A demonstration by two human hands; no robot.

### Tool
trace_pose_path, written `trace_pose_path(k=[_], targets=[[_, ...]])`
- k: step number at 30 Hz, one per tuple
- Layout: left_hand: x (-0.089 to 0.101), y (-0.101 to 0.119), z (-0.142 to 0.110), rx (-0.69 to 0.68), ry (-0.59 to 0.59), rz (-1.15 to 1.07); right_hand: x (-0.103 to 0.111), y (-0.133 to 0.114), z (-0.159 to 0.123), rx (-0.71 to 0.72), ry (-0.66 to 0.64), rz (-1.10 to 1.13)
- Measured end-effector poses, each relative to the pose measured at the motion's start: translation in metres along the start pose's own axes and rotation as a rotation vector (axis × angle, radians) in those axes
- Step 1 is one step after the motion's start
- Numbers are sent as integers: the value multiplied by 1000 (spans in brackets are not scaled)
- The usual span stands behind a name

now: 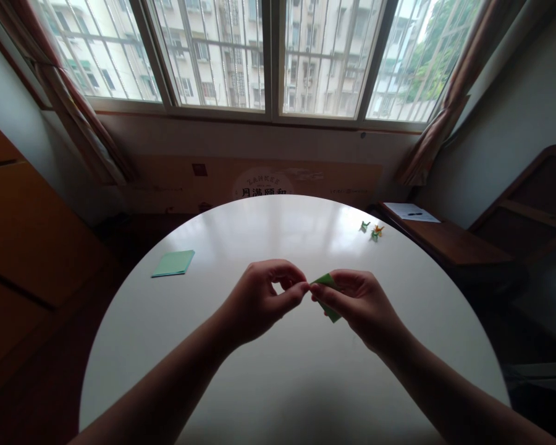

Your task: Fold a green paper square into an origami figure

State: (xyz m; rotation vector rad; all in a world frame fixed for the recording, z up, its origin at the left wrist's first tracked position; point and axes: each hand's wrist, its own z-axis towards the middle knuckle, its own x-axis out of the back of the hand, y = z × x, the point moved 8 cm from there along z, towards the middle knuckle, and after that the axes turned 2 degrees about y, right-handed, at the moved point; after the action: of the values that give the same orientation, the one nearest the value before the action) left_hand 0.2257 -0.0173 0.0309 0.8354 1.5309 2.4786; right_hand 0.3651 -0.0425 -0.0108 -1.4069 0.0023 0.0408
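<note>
Above the middle of the white table, a folded piece of green paper [328,308] is held between my two hands. My right hand [359,300] is closed on it, thumb in front and fingers behind, covering much of it. With thumb and forefinger pinched together, my left hand [274,293] grips the paper's pointed left tip. The paper tapers to that tip, and a broader edge shows below the right thumb. How its layers are folded is partly hidden by the fingers.
A stack of light green paper [173,263] lies on the left of the round white table [241,225]. Several small folded paper figures [374,232], green and orange, stand at the back right. Beyond them a wooden surface holds a white sheet [411,212] and a pen [415,214].
</note>
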Motion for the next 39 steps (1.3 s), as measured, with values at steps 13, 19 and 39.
trace_pose_path(k=[13,19,39], targets=[[4,-6,2,62,16,-32,10,6,7,-23,65,143],[2,-7,2,-4,5,80,0,6,5,14,-40,-24],[23,-62,12,338,185,-122,27,38,31,-150,122,102]])
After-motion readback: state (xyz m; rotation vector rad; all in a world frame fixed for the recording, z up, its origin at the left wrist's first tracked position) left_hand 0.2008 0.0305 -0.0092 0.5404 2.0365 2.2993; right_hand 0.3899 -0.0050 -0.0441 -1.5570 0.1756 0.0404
